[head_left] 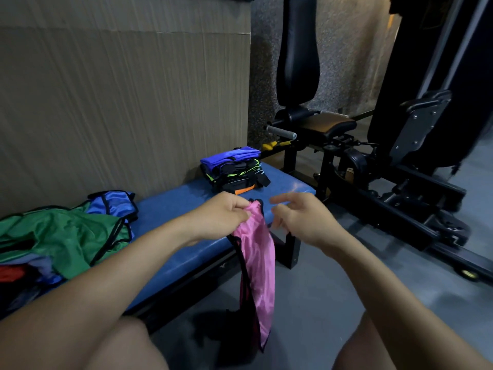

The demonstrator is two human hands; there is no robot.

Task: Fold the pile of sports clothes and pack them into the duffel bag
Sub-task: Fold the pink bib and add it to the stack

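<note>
While the left hand [224, 217] pinches the top edge of a pink training bib [257, 260] with black trim, the bib hangs down in front of the blue padded bench [170, 209], its lower end dangling above the grey floor [314, 303] between the person's knees. The right hand [296, 220] hovers just beside the bib's upper edge, fingers loosely spread and gripping nothing. At the far end of the bench sits a stack of folded clothes [234, 169], a blue piece on top and black ones with neon-green and orange trim beneath. On the near left end lies an unfolded pile [58, 236]: a green bib uppermost, a blue one behind it, red fabric at the bottom edge. Corrugated cardboard [120, 102] lines the wall behind the bench, and a black gym machine [373, 145] stands just past its far end.
</note>
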